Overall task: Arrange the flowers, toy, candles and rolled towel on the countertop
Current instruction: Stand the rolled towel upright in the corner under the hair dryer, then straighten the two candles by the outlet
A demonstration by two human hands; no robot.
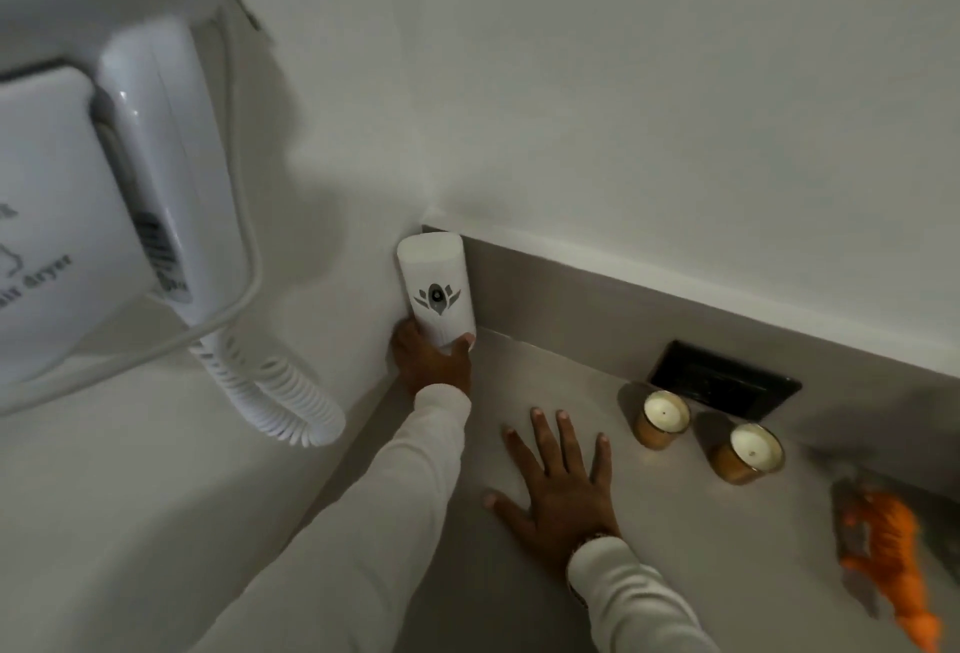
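My left hand (428, 358) grips the base of a white cylindrical dispenser (435, 286) with a grey flower-shaped emblem, standing upright in the far left corner of the grey countertop (519, 392). My right hand (558, 478) lies flat on the countertop with fingers spread and holds nothing. Two amber glass candles stand to the right of it, one (662, 418) nearer the back wall and one (750, 452) further right. An orange and grey toy (883, 559) lies blurred at the right edge. No flowers or rolled towel are in view.
A white wall-mounted hair dryer (150, 174) with a coiled cord (270, 392) hangs on the left wall, close to the dispenser. A black outlet plate (727, 382) sits in the grey backsplash behind the candles.
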